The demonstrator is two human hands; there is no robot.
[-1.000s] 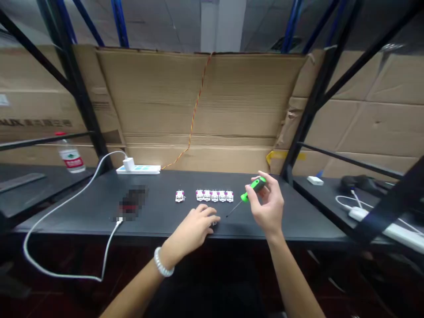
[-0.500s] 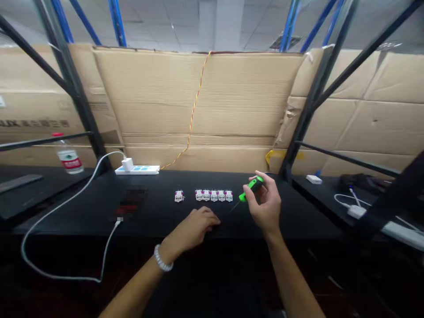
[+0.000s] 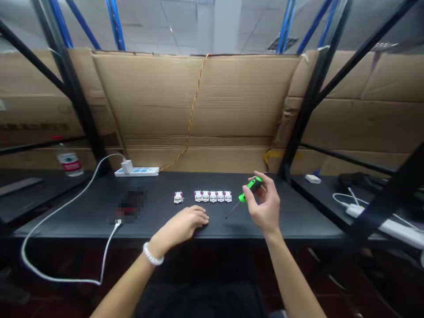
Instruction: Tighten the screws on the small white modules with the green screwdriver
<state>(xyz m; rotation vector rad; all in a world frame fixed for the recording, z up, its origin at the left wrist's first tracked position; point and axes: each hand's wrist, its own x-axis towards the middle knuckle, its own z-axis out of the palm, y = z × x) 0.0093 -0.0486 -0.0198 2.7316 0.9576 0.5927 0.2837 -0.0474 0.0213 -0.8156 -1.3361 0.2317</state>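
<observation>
A green-and-black screwdriver (image 3: pixel 251 189) is gripped in my right hand (image 3: pixel 266 201), its thin shaft slanting down and left to a tip just over the black table. My left hand (image 3: pixel 188 221) rests palm down near the table's front edge, fingers loosely laid on the surface with nothing visible in them. Beyond the fingers, several small white-and-purple parts (image 3: pixel 213 196) stand side by side in a row. One more white-and-purple part (image 3: pixel 178 197) sits apart to the left of that row. Neither hand touches these parts.
A white power strip (image 3: pixel 137 172) with a plugged-in charger lies at the back left. Its white cable (image 3: pixel 62 212) loops over the front edge to a blurred-out dark object (image 3: pixel 130 205). Cardboard (image 3: pixel 198 110) walls the back. Black rack posts (image 3: pixel 300 123) flank the table.
My left hand has slid left, away from the screwdriver tip. My right hand holds the screwdriver in nearly the same place. The table looks brighter.
</observation>
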